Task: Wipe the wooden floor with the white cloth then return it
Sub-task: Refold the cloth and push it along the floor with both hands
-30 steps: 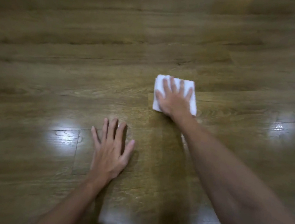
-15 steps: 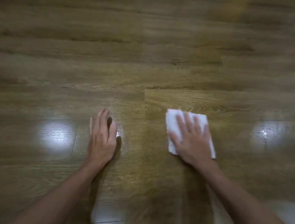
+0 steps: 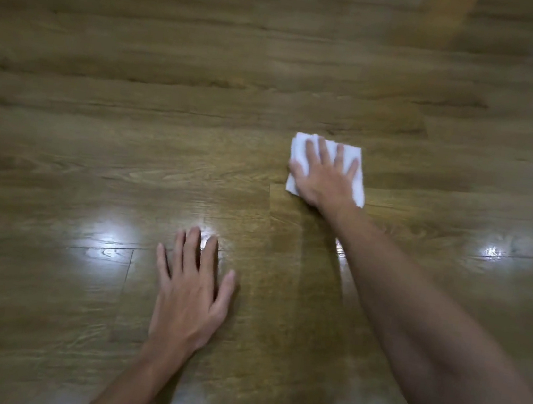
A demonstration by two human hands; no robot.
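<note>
Cloth (image 3: 330, 152), white and folded square, lies flat on the wooden floor (image 3: 203, 100), pinned under the right hand (image 3: 323, 175). That grip is not closed round it: palm down, fingers spread, pressing the cloth to the boards. Near that grip, on the person's side and to its left, the left hand (image 3: 190, 293) rests flat and empty as a prop. Wiping looks underway; the return is not yet done. Where the cloth belongs is out of view. Glare patches and blur hide whether the boards are clean, and both forearms are cut off.
</note>
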